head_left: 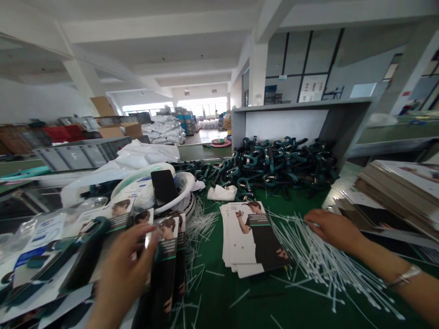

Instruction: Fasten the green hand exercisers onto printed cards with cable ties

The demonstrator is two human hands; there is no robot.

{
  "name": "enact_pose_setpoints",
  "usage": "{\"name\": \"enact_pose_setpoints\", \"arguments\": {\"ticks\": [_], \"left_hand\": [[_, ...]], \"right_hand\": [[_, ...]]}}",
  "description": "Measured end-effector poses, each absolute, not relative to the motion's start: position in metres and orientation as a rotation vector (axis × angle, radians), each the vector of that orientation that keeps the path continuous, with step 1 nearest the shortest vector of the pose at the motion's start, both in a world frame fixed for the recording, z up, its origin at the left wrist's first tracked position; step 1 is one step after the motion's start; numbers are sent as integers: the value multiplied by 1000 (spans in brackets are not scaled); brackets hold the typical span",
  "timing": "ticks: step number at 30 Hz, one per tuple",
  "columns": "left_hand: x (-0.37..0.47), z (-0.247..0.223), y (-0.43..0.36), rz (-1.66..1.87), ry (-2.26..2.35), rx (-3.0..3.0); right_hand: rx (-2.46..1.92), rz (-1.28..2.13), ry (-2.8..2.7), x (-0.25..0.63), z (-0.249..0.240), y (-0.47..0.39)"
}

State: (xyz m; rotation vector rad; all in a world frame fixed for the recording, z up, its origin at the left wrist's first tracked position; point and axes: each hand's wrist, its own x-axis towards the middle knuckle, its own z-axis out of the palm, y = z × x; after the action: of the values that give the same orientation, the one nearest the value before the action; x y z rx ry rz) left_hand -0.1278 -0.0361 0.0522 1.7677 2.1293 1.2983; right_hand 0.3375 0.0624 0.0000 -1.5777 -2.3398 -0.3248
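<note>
My left hand [128, 265], blurred by motion, is over the printed cards [169, 256] at the left, its thumb and fingers curled near a dark green item that is mostly hidden. My right hand [331, 228] rests with bent fingers at the upper end of a fan of white cable ties [325, 265]; whether it pinches any is hidden. Between the hands lies a stack of printed cards [254, 237] on the green table [240, 304]. Carded dark green tools [78, 256] lie left of my left hand.
Dark green clamp-like tools [281, 164] are heaped at the back by a grey shelf [353, 132]. A black phone [164, 187] leans on a white bowl [183, 194]. More cards [401, 196] are stacked at the right. A grey crate [82, 154] stands back left.
</note>
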Motion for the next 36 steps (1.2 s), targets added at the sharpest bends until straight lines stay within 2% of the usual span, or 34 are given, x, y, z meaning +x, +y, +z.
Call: {"name": "enact_pose_setpoints", "arguments": {"ticks": [2, 6, 9, 14, 18, 21, 28, 36], "left_hand": [[-76, 31, -3, 973, 1911, 1814], [-2, -15, 47, 708, 1863, 1735], [4, -30, 70, 630, 1901, 1729], [-21, -32, 87, 635, 1926, 1687], [-20, -22, 84, 836, 1933, 1657], [-6, -12, 75, 1027, 1674, 1389], [32, -14, 53, 1129, 960, 680], [39, -14, 44, 1127, 849, 589]], "right_hand": [[-1558, -79, -2023, 326, 10, 57], [-1532, 548, -1535, 289, 18, 44], [-1468, 909, -1239, 273, 12, 39], [-1283, 1151, -920, 268, 2, 42], [-1200, 1204, -918, 253, 5, 42], [-1179, 1162, -965, 236, 10, 41], [-1308, 938, -1120, 208, 5, 42], [-1360, 798, -1213, 200, -2, 45]]}}
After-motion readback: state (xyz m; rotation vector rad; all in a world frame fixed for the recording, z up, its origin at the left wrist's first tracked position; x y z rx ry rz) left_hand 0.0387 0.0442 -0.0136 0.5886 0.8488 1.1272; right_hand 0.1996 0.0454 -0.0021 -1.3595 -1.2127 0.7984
